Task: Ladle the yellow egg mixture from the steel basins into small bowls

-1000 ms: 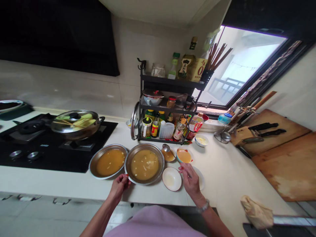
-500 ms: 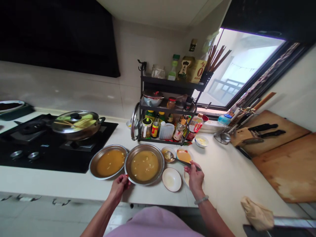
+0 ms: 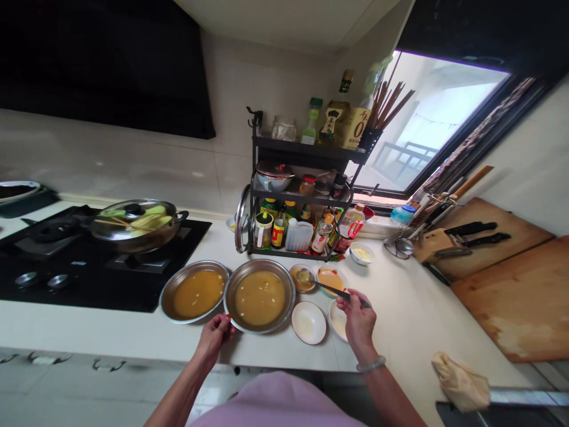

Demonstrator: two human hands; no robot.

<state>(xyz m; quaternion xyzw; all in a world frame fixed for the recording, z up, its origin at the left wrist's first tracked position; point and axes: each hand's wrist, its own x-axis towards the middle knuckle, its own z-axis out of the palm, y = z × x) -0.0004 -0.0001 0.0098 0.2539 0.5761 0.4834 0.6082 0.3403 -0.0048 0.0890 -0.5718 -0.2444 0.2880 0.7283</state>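
Observation:
My left hand [image 3: 216, 333] is closed on the near left rim of a metal bowl [image 3: 290, 299] of yellow-brown liquid with pale bits floating in it. My right hand [image 3: 359, 317] grips the dark handle of a spoon [image 3: 331, 289]. The spoon's round head is over a small bowl [image 3: 313, 286] of brownish content; whether it touches the content I cannot tell. Nearest my right hand are a white bowl [image 3: 335, 325] with pale content and an orange-stained bowl [image 3: 331, 276]. A white dish [image 3: 308, 323] lies between my hands. Beside the held bowl stands a second metal bowl [image 3: 171, 313] of orange-brown liquid.
Left is a black stove [image 3: 102, 290] carrying a lidded pan [image 3: 133, 228]. A spice rack [image 3: 306, 148] with bottles stands behind the bowls. Farther right are a small patterned bowl [image 3: 362, 254], a knife block [image 3: 438, 246], cutting boards [image 3: 515, 296] and a tan cloth [image 3: 460, 379].
My right hand has shifted slightly right and down with the spoon, uncovering more of the white bowl. The spoon's head stays over the small bowl. My left hand keeps its place.

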